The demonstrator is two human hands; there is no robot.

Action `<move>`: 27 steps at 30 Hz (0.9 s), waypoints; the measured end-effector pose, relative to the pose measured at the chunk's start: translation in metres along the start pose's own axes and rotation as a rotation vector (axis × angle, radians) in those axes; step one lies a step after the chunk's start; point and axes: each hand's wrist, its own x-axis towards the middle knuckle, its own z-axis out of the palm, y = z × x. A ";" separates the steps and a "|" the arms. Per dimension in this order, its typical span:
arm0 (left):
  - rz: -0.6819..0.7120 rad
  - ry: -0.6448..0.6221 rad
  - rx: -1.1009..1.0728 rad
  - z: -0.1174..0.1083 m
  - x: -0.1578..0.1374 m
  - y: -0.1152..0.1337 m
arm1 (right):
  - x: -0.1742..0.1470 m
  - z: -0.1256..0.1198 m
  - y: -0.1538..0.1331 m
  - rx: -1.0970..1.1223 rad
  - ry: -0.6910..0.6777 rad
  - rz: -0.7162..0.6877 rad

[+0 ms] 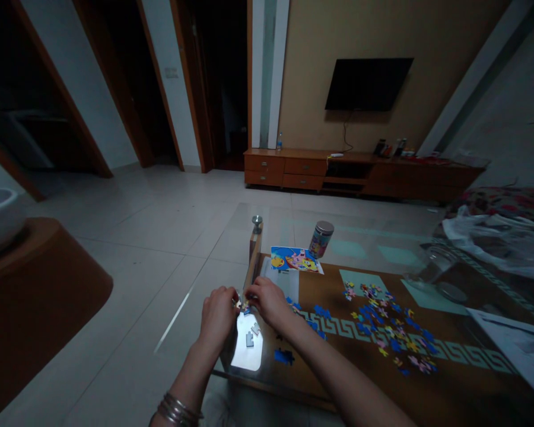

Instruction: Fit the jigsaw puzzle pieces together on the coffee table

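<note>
Close together at the left end of the glass table, my left hand [219, 311] and my right hand [267, 299] both pinch small jigsaw puzzle pieces [245, 308]. Fingers partly hide these pieces, so I cannot tell whether they are joined. Just below lie two loose grey-looking pieces [250, 339] on a bright patch of the table top. Blue pieces [283, 356] sit under and beside my right forearm. A large scatter of mixed pieces [396, 323] spreads to the right. Beyond my hands lies a colourful cartoon picture sheet [296, 260], with a printed tin [321, 239] standing upright by it.
A glass jar [434, 267] and a white plastic bag [493, 237] are at the table's right side, with white papers [511, 344] nearer. To the left stands a brown stool-like piece [44, 284] bearing a white basin [0, 213]. A TV cabinet [307, 172] lines the far wall.
</note>
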 end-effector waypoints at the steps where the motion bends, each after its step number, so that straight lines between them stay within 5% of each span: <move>1: 0.001 -0.004 -0.001 -0.001 -0.001 0.001 | -0.003 -0.001 0.000 0.004 0.002 0.007; 13: 0.036 -0.029 -0.004 0.001 -0.006 0.006 | -0.024 -0.008 0.002 0.044 0.048 0.185; 27: 0.072 -0.011 -0.057 0.003 -0.005 0.011 | -0.021 -0.006 0.000 0.073 -0.005 0.157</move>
